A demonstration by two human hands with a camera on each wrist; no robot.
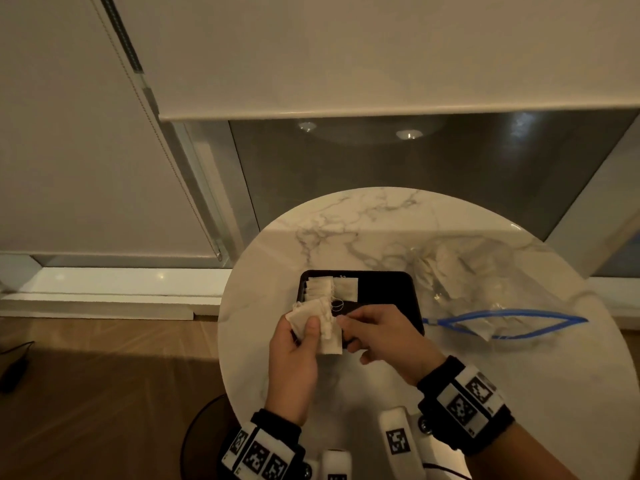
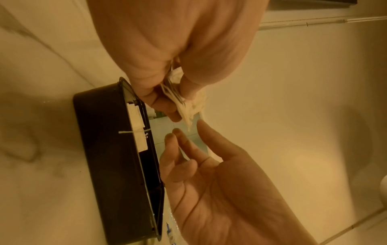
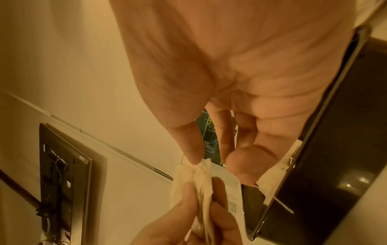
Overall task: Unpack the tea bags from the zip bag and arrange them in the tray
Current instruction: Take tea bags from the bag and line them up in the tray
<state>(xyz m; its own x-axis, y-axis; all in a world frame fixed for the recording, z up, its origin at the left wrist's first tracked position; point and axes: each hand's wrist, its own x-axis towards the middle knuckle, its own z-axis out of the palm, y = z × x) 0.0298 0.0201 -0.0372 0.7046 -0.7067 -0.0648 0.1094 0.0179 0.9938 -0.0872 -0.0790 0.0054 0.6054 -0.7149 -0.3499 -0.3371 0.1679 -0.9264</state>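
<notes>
I see left hand [image 1: 294, 355] gripping tea-bag stack [image 1: 320, 323]; right hand [image 1: 377, 332] pinching its top edge; tray [image 1: 391, 289] just beyond

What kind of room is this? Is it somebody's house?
Probably a home or a hotel room, though I can't be sure. There's a small round marble table beside a big window with a roller blind pulled partway down, a wooden floor, and a flat screen mounted on the wall.

The left hand [image 1: 294, 355], marker band on its wrist, pinches a stack of white paper tea bags [image 1: 317, 323] between thumb and fingers. The right hand [image 1: 379, 336] reaches across, thumb and forefinger touching the stack's edge.
</notes>
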